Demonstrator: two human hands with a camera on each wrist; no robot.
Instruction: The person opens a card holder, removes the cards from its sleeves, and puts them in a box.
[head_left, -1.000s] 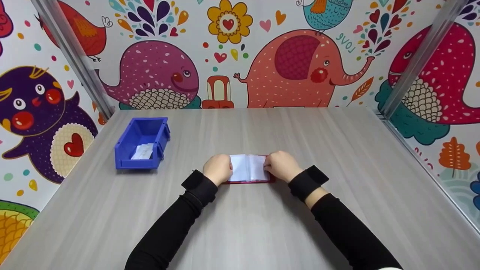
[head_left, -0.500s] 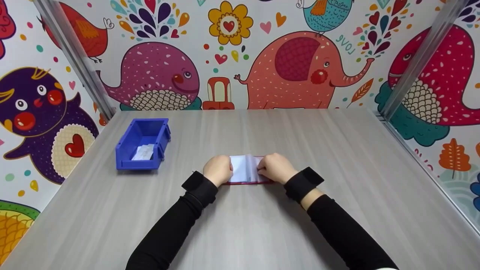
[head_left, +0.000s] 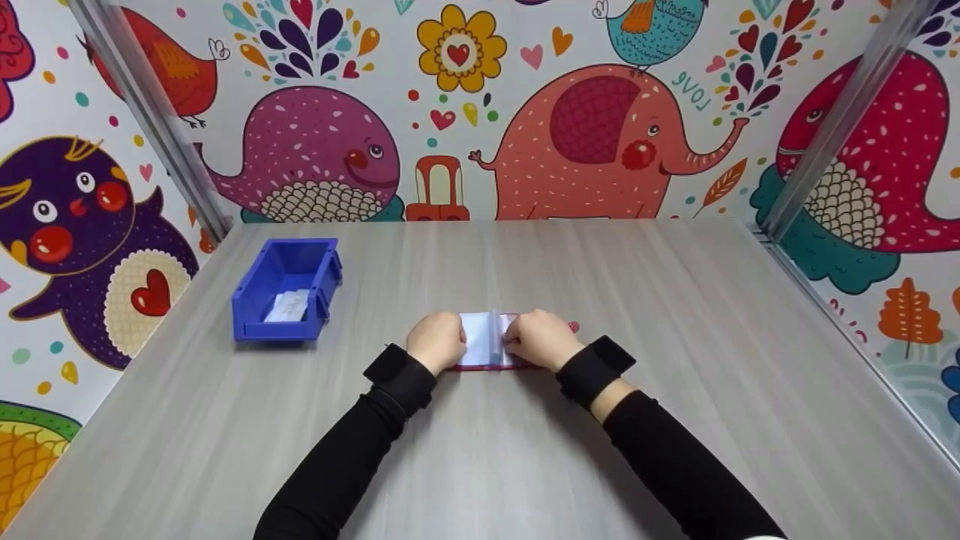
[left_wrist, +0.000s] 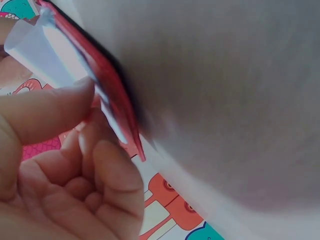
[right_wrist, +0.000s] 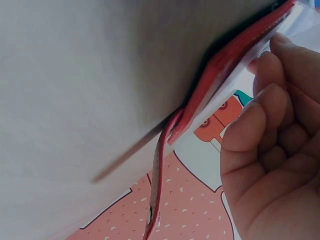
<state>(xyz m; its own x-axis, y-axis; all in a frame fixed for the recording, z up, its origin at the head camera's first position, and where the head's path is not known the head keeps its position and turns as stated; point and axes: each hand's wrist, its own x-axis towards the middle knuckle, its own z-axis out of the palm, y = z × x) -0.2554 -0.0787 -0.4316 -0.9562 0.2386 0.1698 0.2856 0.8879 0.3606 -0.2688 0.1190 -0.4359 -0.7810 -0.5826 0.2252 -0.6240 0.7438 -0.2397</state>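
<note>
A red card holder (head_left: 474, 341) with clear plastic sleeves lies spread open on the table between the hands. My left hand (head_left: 436, 340) pinches its left side, thumb over the sleeves; the left wrist view shows the red cover (left_wrist: 107, 72) by those fingertips. Between the thumb and forefinger of my right hand (head_left: 546, 339) is a clear sleeve (head_left: 496, 337), lifted and bent near the fold. From the holder's right side a narrow red strap (right_wrist: 159, 175) sticks out, best seen in the right wrist view. Part of the holder's right half is hidden under the right hand.
A blue plastic bin (head_left: 276, 330) with white paper-like pieces (head_left: 288, 306) inside stands at the left of the grey table (head_left: 480, 450). Walls printed with cartoon animals rise at the back and both sides, with metal posts (head_left: 161, 127) at the corners.
My right hand has moved left across the card holder, drawing the sleeve toward the fold. The red strap's end now shows beyond it. The left hand has stayed in place.
</note>
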